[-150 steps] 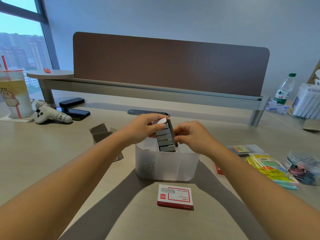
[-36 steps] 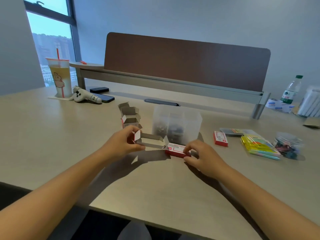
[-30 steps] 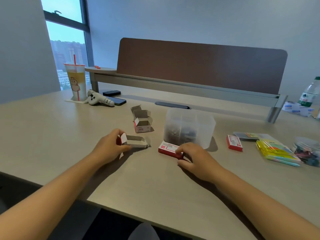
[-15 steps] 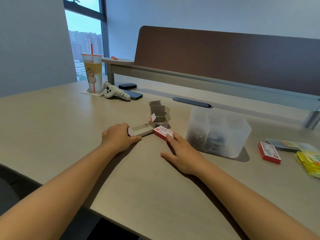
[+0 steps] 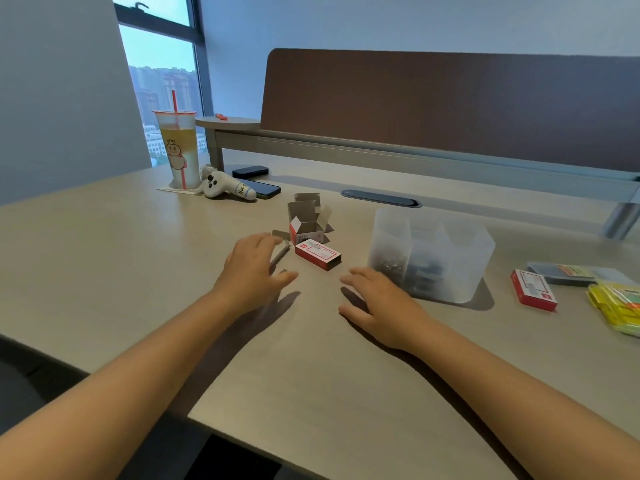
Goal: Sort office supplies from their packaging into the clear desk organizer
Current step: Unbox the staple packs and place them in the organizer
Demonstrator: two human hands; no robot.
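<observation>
Staples and clips already fill the organizer [image 5: 431,252]; left of it lie emptied cartons [image 5: 306,220] and one closed box [image 5: 318,253], unsorted. Both hands, left [image 5: 254,268] and right [image 5: 379,301], rest relaxed, holding nothing.

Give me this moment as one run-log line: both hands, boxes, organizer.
left hand: open, at emptied box sleeve | right hand: open, on desk | closed red box: between hands | organizer: staples inside
</observation>
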